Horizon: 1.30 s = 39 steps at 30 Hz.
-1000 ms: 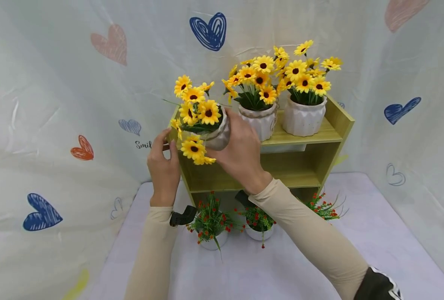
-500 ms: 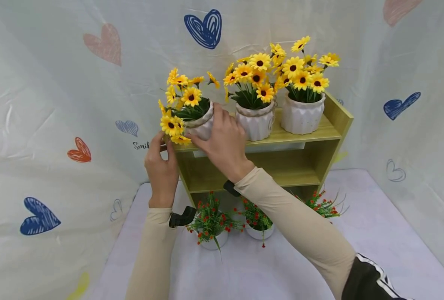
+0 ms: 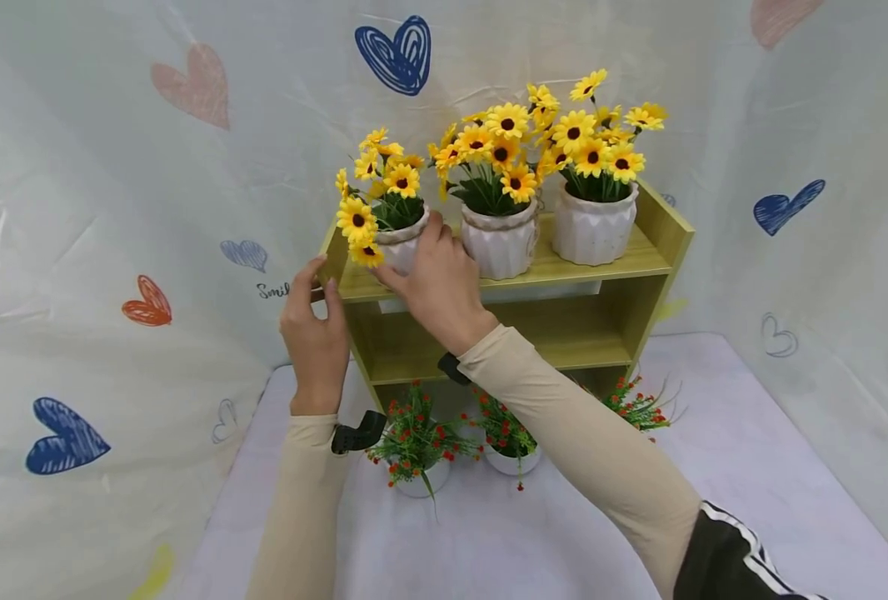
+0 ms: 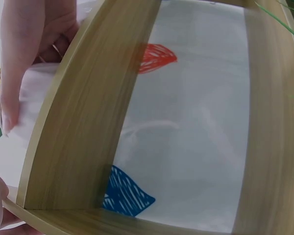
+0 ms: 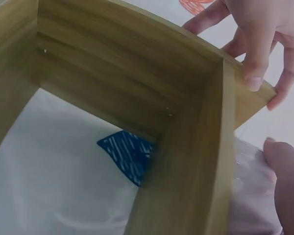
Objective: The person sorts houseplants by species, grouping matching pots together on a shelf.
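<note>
My right hand (image 3: 444,287) grips a white ribbed flowerpot (image 3: 401,248) of yellow artificial sunflowers (image 3: 357,219). This pot stands upright at the left end of the wooden shelf's top board (image 3: 624,258). With thumb on one face and fingers on the other, my left hand (image 3: 315,342) holds the shelf's left side panel. The right wrist view shows that left hand (image 5: 267,34) at the panel's corner and my right thumb (image 5: 290,181) against the pot (image 5: 252,200). In the left wrist view the pot (image 4: 32,103) is partly hidden by my right hand.
Two more white pots of sunflowers, a middle one (image 3: 498,246) and a right one (image 3: 596,229), share the top board. Pots of red-flowered greenery, one at left (image 3: 423,479) and one in the middle (image 3: 514,461), stand before the shelf, another partly behind my right arm.
The sunflower pot in my right hand has gone from tilted in front of the shelf to upright at its left end. My left hand stays at the side panel.
</note>
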Available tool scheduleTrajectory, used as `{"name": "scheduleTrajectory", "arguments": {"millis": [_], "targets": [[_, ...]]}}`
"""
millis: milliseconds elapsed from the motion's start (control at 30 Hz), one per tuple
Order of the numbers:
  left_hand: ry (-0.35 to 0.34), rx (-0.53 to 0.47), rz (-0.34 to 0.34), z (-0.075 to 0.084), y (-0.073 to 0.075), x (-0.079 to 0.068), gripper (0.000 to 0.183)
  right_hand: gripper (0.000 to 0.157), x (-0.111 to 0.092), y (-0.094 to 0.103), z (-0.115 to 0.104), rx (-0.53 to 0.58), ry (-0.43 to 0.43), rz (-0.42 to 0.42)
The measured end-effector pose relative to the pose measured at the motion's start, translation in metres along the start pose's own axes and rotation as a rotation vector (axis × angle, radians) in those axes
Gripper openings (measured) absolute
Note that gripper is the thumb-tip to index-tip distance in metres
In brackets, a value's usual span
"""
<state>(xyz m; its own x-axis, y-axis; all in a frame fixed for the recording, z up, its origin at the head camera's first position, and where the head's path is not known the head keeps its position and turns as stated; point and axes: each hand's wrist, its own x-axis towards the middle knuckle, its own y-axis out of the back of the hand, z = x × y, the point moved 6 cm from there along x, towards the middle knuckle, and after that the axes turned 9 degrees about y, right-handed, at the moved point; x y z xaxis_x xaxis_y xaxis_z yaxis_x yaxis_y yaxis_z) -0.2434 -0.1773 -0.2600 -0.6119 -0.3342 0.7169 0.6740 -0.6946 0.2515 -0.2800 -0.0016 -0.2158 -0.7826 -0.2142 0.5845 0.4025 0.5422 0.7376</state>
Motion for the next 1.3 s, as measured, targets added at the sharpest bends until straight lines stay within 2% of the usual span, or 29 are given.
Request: {"name": "scheduleTrajectory", "arguments": {"millis": [133,267,333,467,600,767,933,1100,1300], "targets": [[0.029,-0.002,0.007,-0.005,0.002,-0.002,0.032,0.11,-0.003,-0.006,-0.002,0.037,0.015,-0.01],[0.056,-0.001,0.012,-0.009,0.002,-0.005,0.032,0.108,-0.02,-0.004,-0.003,0.037,0.082,0.003],[0.058,0.004,0.013,-0.01,0.002,-0.006,0.032,0.103,-0.033,0.002,-0.004,0.017,0.145,0.046],[0.052,0.008,0.012,-0.009,0.002,-0.006,0.032,0.091,-0.067,0.017,0.001,-0.025,0.279,0.195],[0.047,-0.002,0.003,-0.006,0.002,-0.005,0.033,0.081,-0.104,0.024,0.021,-0.041,0.341,0.278],[0.036,-0.004,0.003,-0.005,0.002,-0.002,0.033,0.072,-0.153,0.02,0.051,-0.041,0.353,0.278],[0.017,0.002,0.007,-0.006,0.002,0.0,0.033,0.054,-0.208,0.004,0.077,-0.018,0.363,0.278],[0.004,-0.006,-0.003,-0.005,-0.001,0.002,0.032,0.057,-0.26,-0.009,0.1,0.008,0.314,0.277],[0.004,-0.004,-0.005,-0.003,-0.001,0.002,0.033,0.056,-0.307,-0.02,0.127,-0.007,0.235,0.221]]}}
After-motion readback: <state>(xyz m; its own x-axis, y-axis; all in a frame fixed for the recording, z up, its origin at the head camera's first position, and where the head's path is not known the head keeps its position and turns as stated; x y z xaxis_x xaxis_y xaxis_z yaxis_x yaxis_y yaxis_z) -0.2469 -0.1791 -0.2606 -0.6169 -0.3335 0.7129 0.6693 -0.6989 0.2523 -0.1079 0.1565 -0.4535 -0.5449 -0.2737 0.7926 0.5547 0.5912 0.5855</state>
